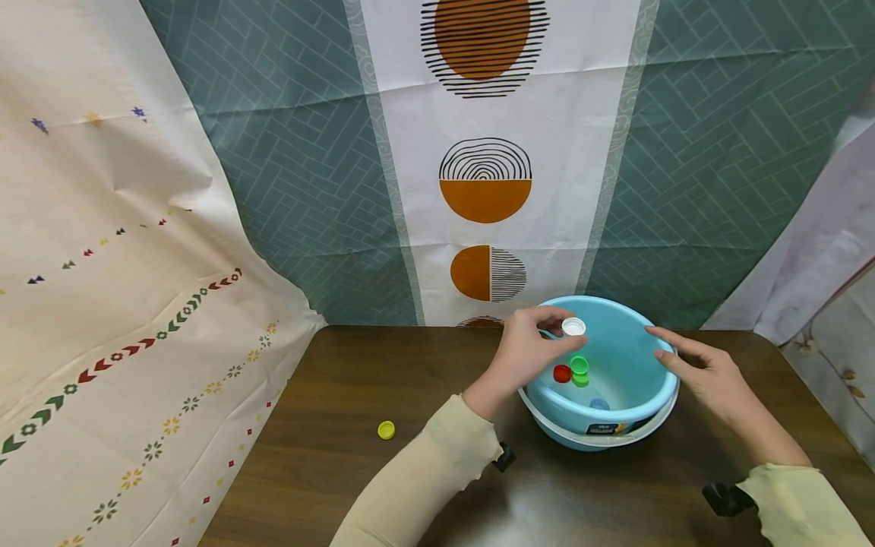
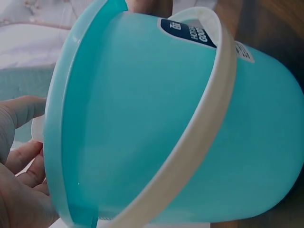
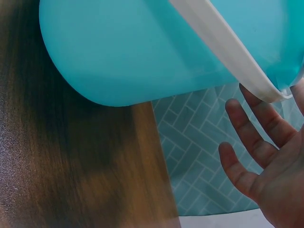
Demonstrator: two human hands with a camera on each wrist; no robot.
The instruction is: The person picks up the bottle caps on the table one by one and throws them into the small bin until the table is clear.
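Note:
A light blue bucket (image 1: 618, 319) with a white handle (image 2: 190, 128) stands on the table. My left hand (image 1: 525, 346) pinches a white bottle cap (image 1: 573, 327) between thumb and fingers over the bucket's left rim. Inside the bucket lie a red cap (image 1: 562, 373), two green caps (image 1: 579, 365) and a blue cap (image 1: 599, 404). My right hand (image 1: 711, 374) is at the bucket's right rim, fingers extended and spread. In the right wrist view its fingers (image 3: 251, 142) lie near the handle's end.
A yellow cap (image 1: 386, 430) lies on the brown wooden table (image 1: 328, 395), left of the bucket. A patterned cloth (image 1: 287, 152) hangs behind the table, and a cream embroidered cloth (image 1: 137, 266) runs along the left side.

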